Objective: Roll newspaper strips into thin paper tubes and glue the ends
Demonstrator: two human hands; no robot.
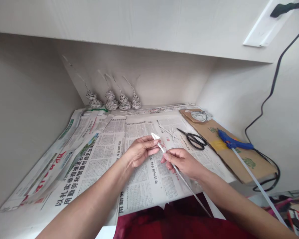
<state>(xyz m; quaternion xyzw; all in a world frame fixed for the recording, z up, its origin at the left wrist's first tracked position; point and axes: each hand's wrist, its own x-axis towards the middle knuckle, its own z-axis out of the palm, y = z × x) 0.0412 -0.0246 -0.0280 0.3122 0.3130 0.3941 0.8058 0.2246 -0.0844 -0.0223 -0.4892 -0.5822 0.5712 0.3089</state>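
Observation:
Both hands hold one thin rolled newspaper stick [186, 183] above the table's middle. My left hand [142, 149] pinches it near its upper end, where a loose white paper tip [155, 136] sticks out. Lower down, my right hand [180, 161] has thumb and fingers closed around the stick. Its long tail slants down to the right, over the front edge of the newspaper [139, 189] that covers the table. Right of the hands lie black-handled scissors [194, 139] and a few short paper stick pieces [168, 132].
Several woven paper gourd shapes [125, 102] stand along the back left. A bundle of paper sticks [159, 109] lies beside them. At right, a blue glue gun [234, 141] with a long glue stick rests on cardboard [249, 166]; its black cord [274, 83] climbs to a socket. A shelf overhangs the back.

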